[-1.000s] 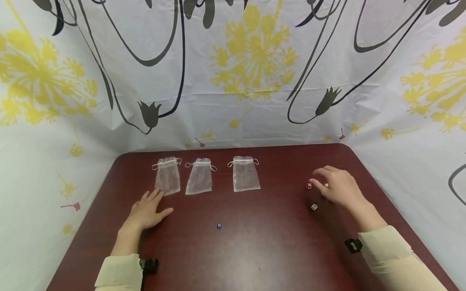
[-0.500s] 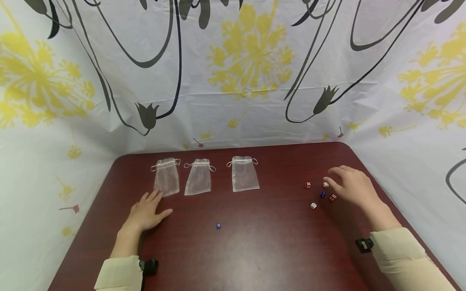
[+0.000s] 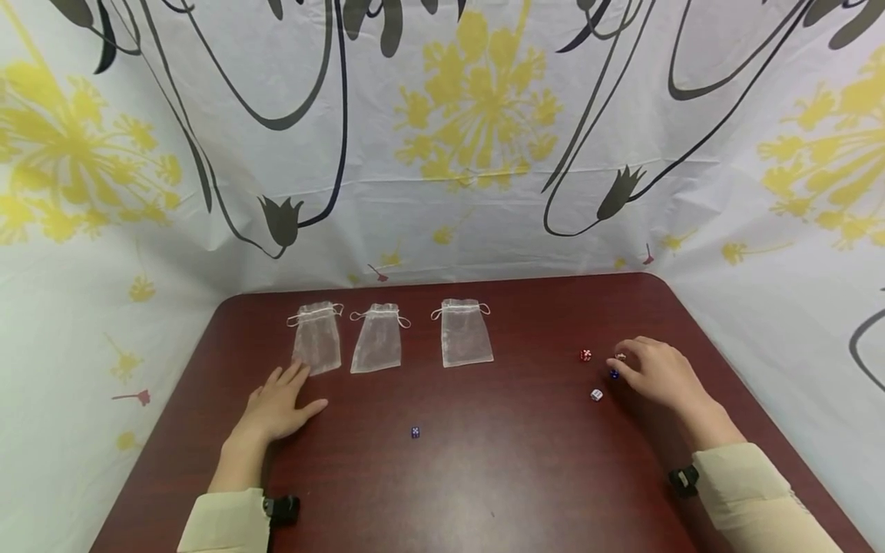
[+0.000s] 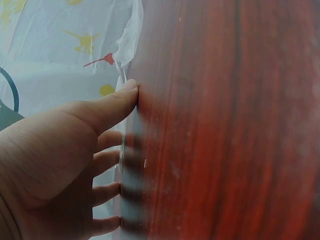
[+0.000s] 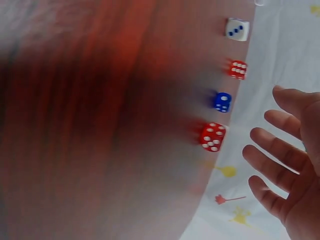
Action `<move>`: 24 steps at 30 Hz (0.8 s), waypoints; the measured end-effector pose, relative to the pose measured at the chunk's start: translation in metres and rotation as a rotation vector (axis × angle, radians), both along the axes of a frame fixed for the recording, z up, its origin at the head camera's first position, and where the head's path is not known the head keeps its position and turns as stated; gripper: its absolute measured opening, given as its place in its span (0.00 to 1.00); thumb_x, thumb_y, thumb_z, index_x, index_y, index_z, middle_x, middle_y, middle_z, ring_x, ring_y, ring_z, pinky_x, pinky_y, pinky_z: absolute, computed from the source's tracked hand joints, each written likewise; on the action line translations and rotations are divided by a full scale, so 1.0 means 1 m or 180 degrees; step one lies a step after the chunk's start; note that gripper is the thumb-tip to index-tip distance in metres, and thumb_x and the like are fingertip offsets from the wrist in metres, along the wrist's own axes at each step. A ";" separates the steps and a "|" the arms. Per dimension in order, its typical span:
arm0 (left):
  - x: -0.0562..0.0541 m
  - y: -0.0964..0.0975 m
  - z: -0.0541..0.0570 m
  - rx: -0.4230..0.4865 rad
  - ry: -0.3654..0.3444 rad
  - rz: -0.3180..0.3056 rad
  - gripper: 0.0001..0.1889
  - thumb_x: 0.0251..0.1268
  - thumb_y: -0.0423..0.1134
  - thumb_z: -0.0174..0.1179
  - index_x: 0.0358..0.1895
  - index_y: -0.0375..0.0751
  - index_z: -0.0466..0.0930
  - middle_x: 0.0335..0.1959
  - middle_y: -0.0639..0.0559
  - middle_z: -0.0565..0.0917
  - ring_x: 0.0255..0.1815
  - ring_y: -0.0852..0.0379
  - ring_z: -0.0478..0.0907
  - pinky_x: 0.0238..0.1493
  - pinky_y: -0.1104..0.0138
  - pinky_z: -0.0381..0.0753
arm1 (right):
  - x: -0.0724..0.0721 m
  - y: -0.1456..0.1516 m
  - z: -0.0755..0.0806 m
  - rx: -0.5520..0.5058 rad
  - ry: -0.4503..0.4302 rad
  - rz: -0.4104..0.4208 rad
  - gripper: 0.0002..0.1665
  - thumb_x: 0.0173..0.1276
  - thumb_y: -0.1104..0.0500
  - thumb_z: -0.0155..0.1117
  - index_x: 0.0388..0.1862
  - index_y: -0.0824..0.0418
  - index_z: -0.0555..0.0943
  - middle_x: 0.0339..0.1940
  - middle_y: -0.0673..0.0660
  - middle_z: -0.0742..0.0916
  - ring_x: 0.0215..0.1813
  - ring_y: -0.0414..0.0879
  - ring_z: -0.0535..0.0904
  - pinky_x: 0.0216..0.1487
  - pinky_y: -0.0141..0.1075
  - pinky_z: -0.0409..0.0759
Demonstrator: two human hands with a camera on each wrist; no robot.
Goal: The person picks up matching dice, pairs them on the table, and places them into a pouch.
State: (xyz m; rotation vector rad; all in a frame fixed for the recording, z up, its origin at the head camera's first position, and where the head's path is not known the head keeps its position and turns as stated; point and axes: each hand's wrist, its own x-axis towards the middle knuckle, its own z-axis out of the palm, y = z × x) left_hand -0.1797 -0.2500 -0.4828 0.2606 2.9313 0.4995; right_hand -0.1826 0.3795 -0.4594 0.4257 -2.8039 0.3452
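Note:
My left hand [image 3: 275,407] rests on the table with fingers spread, its fingertips at the lower edge of the leftmost sheer drawstring pouch [image 3: 318,338]. In the left wrist view, the fingertips of the left hand [image 4: 65,150] touch the tabletop. At the right, my right hand [image 3: 660,372] hovers over a cluster of small dice, fingers slightly bent and apart, gripping nothing. Near it lie a red die [image 3: 586,355], a white die [image 3: 597,395] and a blue die [image 3: 614,375]. Another white die [image 3: 621,356] is partly covered by the fingers. The right wrist view also shows a smaller red die [image 5: 238,70].
Two more sheer pouches, one in the middle [image 3: 377,338] and one at the right [image 3: 466,334], lie flat along the back. A lone blue die [image 3: 415,432] sits mid-table. Behind the dark red table [image 3: 512,476] hangs a patterned white cloth [image 3: 415,207].
My right hand first drew back to the right, uncovering the dice, then came down and slightly left over them, covering one red die. The left hand stayed put.

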 end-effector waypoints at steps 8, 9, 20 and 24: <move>0.000 -0.001 0.000 -0.0012 0.0001 0.0004 0.44 0.70 0.61 0.58 0.77 0.31 0.59 0.77 0.28 0.57 0.76 0.23 0.49 0.66 0.27 0.52 | -0.002 0.004 -0.013 0.0065 -0.0177 0.0012 0.15 0.63 0.54 0.75 0.42 0.63 0.86 0.37 0.59 0.86 0.39 0.57 0.83 0.38 0.57 0.80; 0.000 -0.001 0.000 -0.0010 0.0004 0.0006 0.44 0.70 0.61 0.58 0.77 0.31 0.59 0.77 0.28 0.57 0.76 0.23 0.49 0.66 0.27 0.52 | -0.002 0.004 -0.015 0.0072 -0.0182 0.0012 0.15 0.63 0.54 0.75 0.42 0.63 0.86 0.37 0.58 0.86 0.38 0.56 0.83 0.37 0.56 0.80; 0.001 0.000 0.001 -0.0013 0.0038 0.0006 0.43 0.71 0.59 0.59 0.76 0.30 0.60 0.77 0.28 0.57 0.76 0.23 0.49 0.66 0.27 0.53 | -0.005 0.006 -0.019 0.0199 -0.0272 0.0156 0.10 0.60 0.57 0.77 0.36 0.60 0.86 0.35 0.54 0.86 0.34 0.52 0.82 0.34 0.53 0.80; 0.002 0.000 0.001 -0.0019 0.0017 0.0015 0.43 0.70 0.59 0.60 0.76 0.30 0.60 0.77 0.29 0.58 0.76 0.23 0.49 0.67 0.27 0.53 | -0.005 0.007 -0.020 0.0195 -0.0264 0.0197 0.08 0.59 0.59 0.77 0.33 0.59 0.86 0.33 0.53 0.85 0.33 0.51 0.82 0.33 0.53 0.80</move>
